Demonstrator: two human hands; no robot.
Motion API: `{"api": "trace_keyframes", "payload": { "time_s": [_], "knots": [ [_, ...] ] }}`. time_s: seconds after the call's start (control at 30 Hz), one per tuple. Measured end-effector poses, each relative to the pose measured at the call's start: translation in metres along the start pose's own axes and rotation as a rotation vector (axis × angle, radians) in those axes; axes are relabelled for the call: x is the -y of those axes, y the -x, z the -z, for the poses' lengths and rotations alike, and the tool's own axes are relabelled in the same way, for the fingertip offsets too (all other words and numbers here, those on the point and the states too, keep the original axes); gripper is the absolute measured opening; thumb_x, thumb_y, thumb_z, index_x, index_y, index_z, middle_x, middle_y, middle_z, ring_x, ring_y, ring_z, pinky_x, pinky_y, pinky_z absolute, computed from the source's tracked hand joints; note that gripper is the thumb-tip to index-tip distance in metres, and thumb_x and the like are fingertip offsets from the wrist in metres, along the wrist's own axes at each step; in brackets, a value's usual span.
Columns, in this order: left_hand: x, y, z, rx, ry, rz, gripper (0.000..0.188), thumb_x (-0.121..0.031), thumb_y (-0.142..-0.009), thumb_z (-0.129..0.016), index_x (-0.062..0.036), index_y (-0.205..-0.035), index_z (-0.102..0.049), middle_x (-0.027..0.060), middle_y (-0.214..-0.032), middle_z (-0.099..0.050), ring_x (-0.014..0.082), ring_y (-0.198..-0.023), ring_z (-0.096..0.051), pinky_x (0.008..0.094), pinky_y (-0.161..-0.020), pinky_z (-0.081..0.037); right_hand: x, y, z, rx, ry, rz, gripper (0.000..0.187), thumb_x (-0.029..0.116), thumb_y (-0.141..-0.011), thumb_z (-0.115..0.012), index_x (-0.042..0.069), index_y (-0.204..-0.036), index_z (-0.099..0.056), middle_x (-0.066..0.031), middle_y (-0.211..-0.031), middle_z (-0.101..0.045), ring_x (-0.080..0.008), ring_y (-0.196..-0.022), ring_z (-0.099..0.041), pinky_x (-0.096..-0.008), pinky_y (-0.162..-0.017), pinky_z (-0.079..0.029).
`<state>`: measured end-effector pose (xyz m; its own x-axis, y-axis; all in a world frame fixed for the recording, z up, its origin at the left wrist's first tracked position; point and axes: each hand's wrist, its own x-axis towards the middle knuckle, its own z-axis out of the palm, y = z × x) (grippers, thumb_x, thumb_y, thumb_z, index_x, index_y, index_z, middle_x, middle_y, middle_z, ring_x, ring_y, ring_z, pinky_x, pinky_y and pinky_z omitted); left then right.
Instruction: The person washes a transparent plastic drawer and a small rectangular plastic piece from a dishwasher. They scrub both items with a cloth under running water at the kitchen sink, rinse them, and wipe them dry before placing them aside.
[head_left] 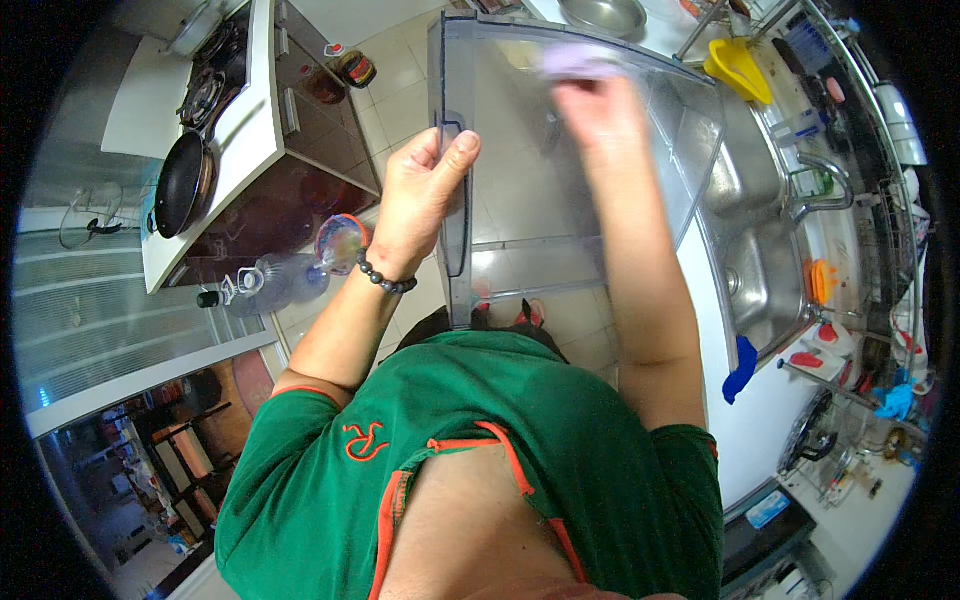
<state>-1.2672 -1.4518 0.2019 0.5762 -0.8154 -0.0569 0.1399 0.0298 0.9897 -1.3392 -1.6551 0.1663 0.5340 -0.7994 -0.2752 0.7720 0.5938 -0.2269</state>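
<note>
A large clear plastic drawer [515, 160] with a grey-tinted frame is held up in front of me, over the floor and reaching to the counter's edge on the right. My left hand [425, 185] is closed round the handle on its left edge, thumb up. Inside the drawer's far part, my right hand [603, 112], smeared by motion, is closed on a pale purple cloth [578, 62]. The cloth lies against or just over the plastic; I cannot tell which. The floor tiles show through the drawer.
At the right is a double steel sink [745, 165] with a faucet [825, 188]; a yellow basin [738, 70] and a steel bowl [604, 16] sit beyond. On the left counter rests a black frying pan [182, 186]. Large plastic bottles [270, 283] and a sauce bottle [353, 68] stand on the floor.
</note>
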Motion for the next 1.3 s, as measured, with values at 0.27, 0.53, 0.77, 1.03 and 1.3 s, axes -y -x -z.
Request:
{"api": "trace_keyframes", "payload": {
  "time_s": [0.27,0.53,0.77,1.03,1.3],
  "knots": [
    [-0.005,0.0,0.0,-0.026,-0.124,-0.048,0.03,-0.028,-0.083,-0.063,-0.0106,-0.064,-0.048,-0.0106,-0.06,-0.039,-0.0007,-0.051,-0.029,0.0181,-0.044,-0.021,0.006,-0.044,0.028,-0.136,0.098,0.035,0.017,-0.003,-0.078,-0.047,-0.001,-0.094,-0.053,-0.0142,-0.092,-0.057,-0.0236,-0.086,-0.058,-0.0378,-0.077,-0.051],
    [-0.015,0.005,-0.008,-0.065,-0.119,-0.003,0.03,-0.026,-0.083,-0.064,-0.0104,-0.063,-0.048,-0.0102,-0.058,-0.039,-0.0007,-0.049,-0.029,0.0182,-0.041,-0.022,-0.074,0.007,0.004,0.211,1.057,0.565,0.013,-0.001,-0.075,-0.052,0.002,-0.087,-0.053,-0.0084,-0.083,-0.054,-0.0248,-0.073,-0.057,-0.0315,-0.062,-0.047],
    [-0.012,0.01,-0.004,-0.063,-0.207,0.008,0.034,-0.026,-0.081,-0.066,-0.0102,-0.06,-0.045,-0.0101,-0.057,-0.037,0.0,-0.05,-0.029,0.0192,-0.042,-0.021,-0.069,0.018,0.029,0.646,1.722,1.105,0.024,0.011,-0.076,-0.056,0.006,-0.099,-0.049,-0.0159,-0.091,-0.047,-0.0338,-0.085,-0.052,-0.0374,-0.068,-0.046],
    [0.004,0.012,-0.008,-0.113,-0.435,-0.095,0.04,-0.025,-0.081,-0.065,-0.0101,-0.057,-0.037,-0.0081,-0.059,-0.034,0.0017,-0.056,-0.029,0.0204,-0.046,-0.025,-0.13,0.087,0.1,0.906,1.516,0.363,0.029,0.007,-0.085,-0.041,-0.001,-0.113,-0.042,-0.0198,-0.111,-0.05,-0.031,-0.106,-0.049,-0.036,-0.09,-0.039],
    [0.022,0.042,0.011,-0.211,-0.458,-0.169,0.042,-0.021,-0.077,-0.069,-0.0066,-0.056,-0.036,-0.007,-0.057,-0.033,0.003,-0.056,-0.03,0.0218,-0.047,-0.027,-0.027,0.024,0.159,0.839,2.228,0.557,0.019,0.007,-0.082,-0.042,0.005,-0.091,-0.059,-0.0155,-0.082,-0.055,-0.0304,-0.076,-0.055,-0.0388,-0.068,-0.045]
  ]
}}
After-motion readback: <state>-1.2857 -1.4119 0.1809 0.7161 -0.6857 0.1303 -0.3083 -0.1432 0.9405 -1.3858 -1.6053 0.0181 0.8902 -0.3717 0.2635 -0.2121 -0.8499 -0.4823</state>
